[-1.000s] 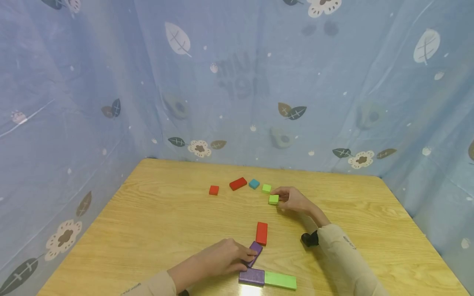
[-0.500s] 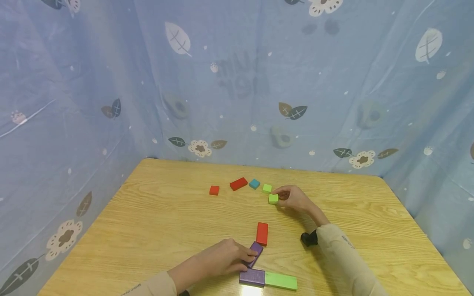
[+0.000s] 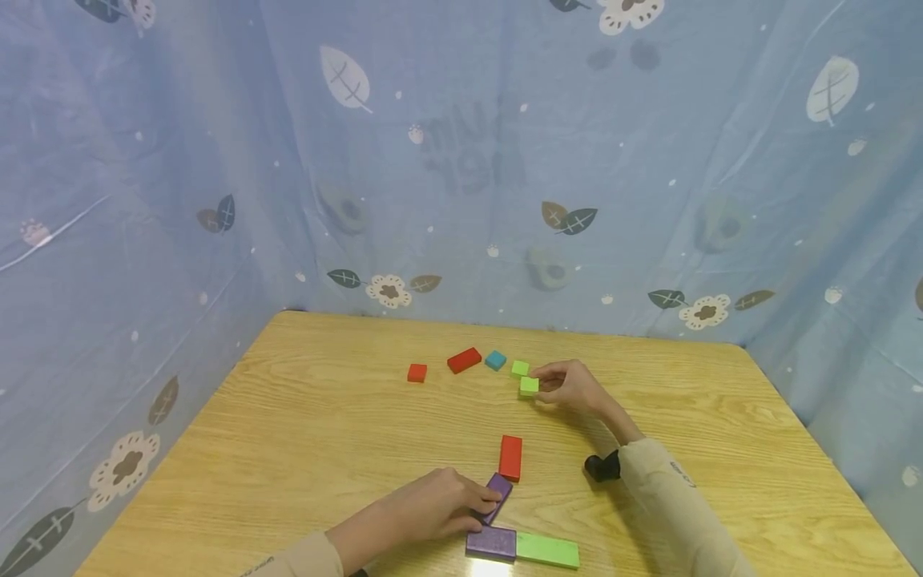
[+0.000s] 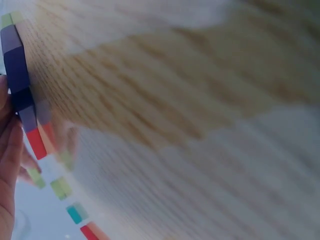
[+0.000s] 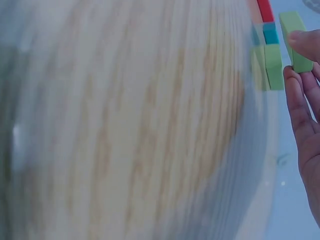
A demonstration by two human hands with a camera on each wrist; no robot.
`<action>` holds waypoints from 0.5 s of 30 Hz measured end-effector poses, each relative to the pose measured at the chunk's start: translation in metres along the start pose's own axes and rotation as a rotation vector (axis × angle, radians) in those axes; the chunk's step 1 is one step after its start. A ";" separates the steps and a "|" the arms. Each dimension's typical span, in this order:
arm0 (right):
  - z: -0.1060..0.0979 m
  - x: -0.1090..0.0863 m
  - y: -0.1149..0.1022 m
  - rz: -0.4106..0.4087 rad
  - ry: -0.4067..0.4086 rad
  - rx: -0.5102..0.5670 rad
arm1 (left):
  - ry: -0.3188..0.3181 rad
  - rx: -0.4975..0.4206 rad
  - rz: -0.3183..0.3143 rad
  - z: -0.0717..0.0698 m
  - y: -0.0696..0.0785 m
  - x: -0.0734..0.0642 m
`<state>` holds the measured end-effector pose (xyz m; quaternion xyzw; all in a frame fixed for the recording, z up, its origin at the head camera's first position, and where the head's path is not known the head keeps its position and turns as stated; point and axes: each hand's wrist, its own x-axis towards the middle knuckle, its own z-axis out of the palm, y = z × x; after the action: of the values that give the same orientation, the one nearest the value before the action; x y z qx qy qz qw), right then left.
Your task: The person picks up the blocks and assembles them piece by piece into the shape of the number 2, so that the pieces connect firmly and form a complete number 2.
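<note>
My left hand (image 3: 436,503) pinches a slanted purple block (image 3: 500,485) lying on the table, fingers over its top and thumb low on the near side. Its lower end meets a second purple block (image 3: 491,545), which lies end to end with a long light-green block (image 3: 548,550). At the upper end lies a red block (image 3: 510,458). Farther back, my right hand (image 3: 574,390) holds a small light-green block (image 3: 530,386) between thumb and fingers. In the right wrist view that green block (image 5: 294,37) appears raised above the table.
Behind the right hand lie another small green block (image 3: 519,369), a blue block (image 3: 495,360), a longer red block (image 3: 464,360) and a small red block (image 3: 417,373). A patterned blue curtain (image 3: 461,240) borders the wooden table (image 3: 324,449) at the back and sides.
The green block in my right hand has shifted slightly left. My left hand and the purple block under it stay in place.
</note>
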<state>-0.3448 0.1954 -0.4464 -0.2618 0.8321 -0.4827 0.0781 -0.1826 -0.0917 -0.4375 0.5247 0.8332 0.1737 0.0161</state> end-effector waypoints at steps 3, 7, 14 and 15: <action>0.002 -0.001 -0.004 -0.009 -0.005 0.004 | 0.000 -0.008 -0.001 0.000 0.000 0.000; 0.006 -0.002 -0.009 -0.021 -0.024 0.023 | 0.006 -0.004 0.003 0.000 0.000 0.000; 0.014 -0.005 -0.017 -0.060 -0.076 0.063 | 0.011 -0.004 0.009 0.000 0.000 0.000; 0.016 -0.005 -0.019 -0.068 -0.081 0.065 | 0.010 -0.005 0.009 0.000 0.000 0.000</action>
<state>-0.3274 0.1786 -0.4394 -0.3065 0.8026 -0.5011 0.1037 -0.1824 -0.0913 -0.4378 0.5277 0.8304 0.1784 0.0122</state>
